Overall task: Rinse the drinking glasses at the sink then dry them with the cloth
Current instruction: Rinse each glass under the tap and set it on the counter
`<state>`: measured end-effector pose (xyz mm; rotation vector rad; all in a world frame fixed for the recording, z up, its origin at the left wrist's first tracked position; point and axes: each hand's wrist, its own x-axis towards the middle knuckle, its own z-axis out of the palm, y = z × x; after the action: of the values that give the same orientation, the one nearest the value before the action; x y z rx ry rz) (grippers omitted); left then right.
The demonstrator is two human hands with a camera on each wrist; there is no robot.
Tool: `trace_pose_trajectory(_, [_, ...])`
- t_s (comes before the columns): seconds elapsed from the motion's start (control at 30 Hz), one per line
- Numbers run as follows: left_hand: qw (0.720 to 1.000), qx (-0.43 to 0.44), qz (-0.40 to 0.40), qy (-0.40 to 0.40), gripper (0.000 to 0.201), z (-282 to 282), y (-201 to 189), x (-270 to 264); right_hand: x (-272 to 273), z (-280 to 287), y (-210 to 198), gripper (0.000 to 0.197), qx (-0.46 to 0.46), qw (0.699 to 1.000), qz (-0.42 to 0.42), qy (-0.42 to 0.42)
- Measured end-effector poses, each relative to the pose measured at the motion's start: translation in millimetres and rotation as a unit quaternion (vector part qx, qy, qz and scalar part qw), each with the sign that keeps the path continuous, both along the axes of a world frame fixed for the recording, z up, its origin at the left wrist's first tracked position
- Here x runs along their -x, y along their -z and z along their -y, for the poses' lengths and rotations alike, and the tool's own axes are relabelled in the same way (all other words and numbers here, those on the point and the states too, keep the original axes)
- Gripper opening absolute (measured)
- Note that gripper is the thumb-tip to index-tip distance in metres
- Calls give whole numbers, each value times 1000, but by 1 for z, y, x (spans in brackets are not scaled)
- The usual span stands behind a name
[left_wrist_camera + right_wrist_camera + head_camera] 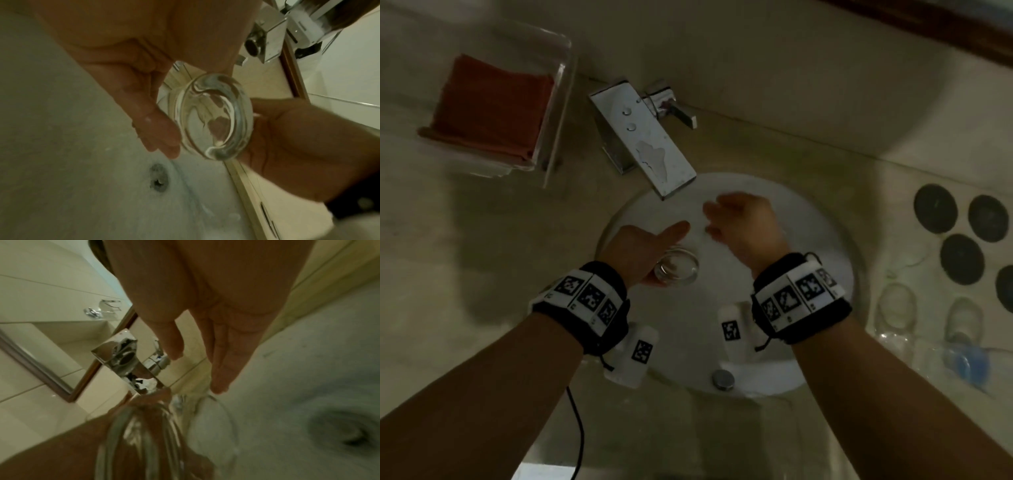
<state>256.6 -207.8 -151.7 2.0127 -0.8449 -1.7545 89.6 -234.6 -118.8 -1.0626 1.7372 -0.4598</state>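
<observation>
My left hand (pixel 650 260) grips a clear drinking glass (pixel 677 270) over the white round sink (pixel 825 240), below and in front of the faucet spout (pixel 654 150). The left wrist view shows its thick base (pixel 213 120) between my fingers (pixel 152 120). My right hand (pixel 739 222) hovers open just beyond the glass, holding nothing. In the right wrist view its straight fingers (pixel 222 366) end close above the glass rim (pixel 216 431); whether they touch it is unclear. A folded red cloth (pixel 489 106) lies in a clear tray (pixel 558 113) at the back left.
Two more clear glasses (pixel 897 305) (pixel 962 318) stand on the counter right of the sink. Several dark round coasters (pixel 935 209) lie behind them, and a clear plastic bottle with a blue cap (pixel 965 359) lies in front. The drain (pixel 159 181) sits below the held glass.
</observation>
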Motion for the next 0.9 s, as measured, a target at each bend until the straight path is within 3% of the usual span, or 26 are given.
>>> trace_pose_trajectory(0.13, [999,6,-27,23,65,-4,-6,10,14,-32,2,41,-58,998,-28,-25])
trace_pose_trajectory(0.3, [989,82,-102,62,50,-10,-29,41,40,-59,-24,33,17,999,-37,6])
trace_pose_trajectory(0.43, [963,181,-138,146,62,-10,-49,75,75,-85,-56,51,47,996,1,79])
trace_pose_trajectory(0.57, [915,276,-110,272,73,-11,-74,124,117,-112,-89,56,106,987,-35,117])
trace_pose_trajectory(0.67, [892,314,-97,310,77,-18,-89,167,152,-133,-106,55,124,980,-81,130])
trace_pose_trajectory(0.9, [877,306,-92,359,78,-24,-88,254,239,-157,-110,52,122,977,-120,124])
